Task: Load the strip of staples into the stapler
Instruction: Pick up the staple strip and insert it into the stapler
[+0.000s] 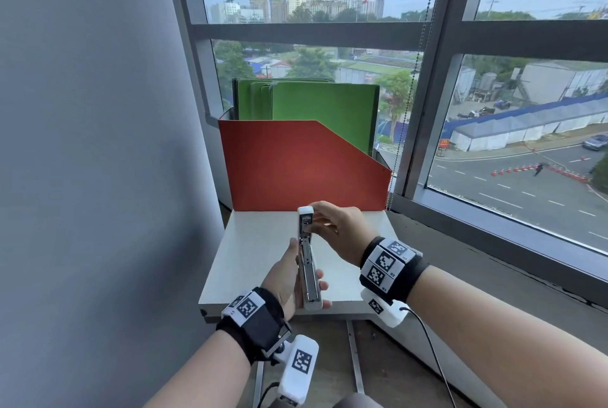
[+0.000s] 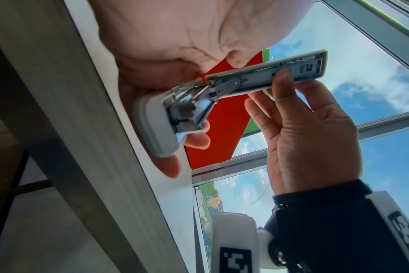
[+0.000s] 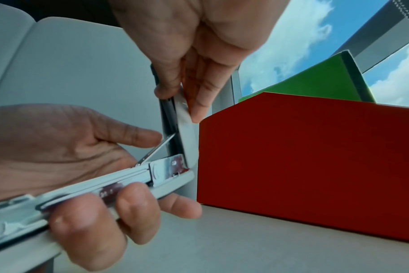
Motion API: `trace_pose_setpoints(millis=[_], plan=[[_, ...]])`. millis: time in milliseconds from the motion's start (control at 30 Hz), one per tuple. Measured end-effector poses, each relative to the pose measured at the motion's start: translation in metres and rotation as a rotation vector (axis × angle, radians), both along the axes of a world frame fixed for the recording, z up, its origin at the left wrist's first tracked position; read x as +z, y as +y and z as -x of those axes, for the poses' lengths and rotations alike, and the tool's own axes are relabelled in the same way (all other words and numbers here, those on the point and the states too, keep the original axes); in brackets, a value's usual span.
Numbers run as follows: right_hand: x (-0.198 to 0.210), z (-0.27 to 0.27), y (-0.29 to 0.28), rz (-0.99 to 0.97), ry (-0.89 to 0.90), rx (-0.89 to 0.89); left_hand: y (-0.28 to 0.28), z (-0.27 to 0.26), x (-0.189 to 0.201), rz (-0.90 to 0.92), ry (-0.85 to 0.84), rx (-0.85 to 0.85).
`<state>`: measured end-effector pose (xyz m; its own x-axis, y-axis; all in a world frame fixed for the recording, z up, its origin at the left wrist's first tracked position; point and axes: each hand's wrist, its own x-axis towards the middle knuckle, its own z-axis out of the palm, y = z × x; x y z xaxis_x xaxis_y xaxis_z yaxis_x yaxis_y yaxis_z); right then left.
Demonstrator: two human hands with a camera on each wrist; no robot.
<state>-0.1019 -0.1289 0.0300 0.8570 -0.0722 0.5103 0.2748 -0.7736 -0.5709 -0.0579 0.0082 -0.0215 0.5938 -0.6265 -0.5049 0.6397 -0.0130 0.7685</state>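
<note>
A white stapler [image 1: 308, 271] is held above the white shelf top [image 1: 250, 253], swung open at its hinge. My left hand [image 1: 289, 279] grips the base and metal magazine [image 3: 119, 182], fingers curled under it and thumb on the far side. My right hand [image 1: 335, 226] pinches the raised top cover [image 1: 305, 218] between thumb and fingers. In the right wrist view the cover [image 3: 186, 127] stands almost upright over the magazine, a thin spring rod [image 3: 156, 147] running between them. In the left wrist view the cover's inner side [image 2: 280, 71] faces the camera. No loose staple strip shows in any view.
A red cardboard file box [image 1: 296, 167] with green folders [image 1: 316, 111] stands at the back of the shelf, just beyond the stapler. A grey wall is on the left. A window with a bead chain [image 1: 411, 78] is on the right. A dark sill [image 1: 477, 263] runs along the right.
</note>
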Motion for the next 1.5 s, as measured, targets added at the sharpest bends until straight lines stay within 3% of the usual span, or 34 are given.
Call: trace_pose_setpoints(millis=[133,300,600,833,967,1200,1500], plan=[[-0.003,0.0,0.0,0.046,0.002,-0.003,0.002,0.0,-0.003,0.0,0.019,-0.024],[-0.004,-0.014,-0.012,-0.049,0.11,-0.113,-0.001,0.004,-0.002,-0.019,-0.014,-0.038],[-0.008,-0.024,-0.009,-0.021,0.193,-0.12,-0.008,0.003,-0.01,-0.11,-0.157,-0.024],[-0.006,-0.029,-0.02,-0.293,0.291,-0.177,-0.008,0.008,-0.012,-0.109,-0.198,-0.075],[-0.006,-0.025,-0.021,-0.345,0.3,-0.21,-0.011,0.01,-0.011,-0.099,-0.13,-0.081],[-0.002,-0.018,-0.004,-0.158,0.217,-0.141,-0.006,0.0,-0.011,-0.041,-0.018,0.017],[0.003,-0.011,0.007,-0.116,0.175,-0.102,-0.001,-0.003,-0.007,0.002,0.004,0.03]])
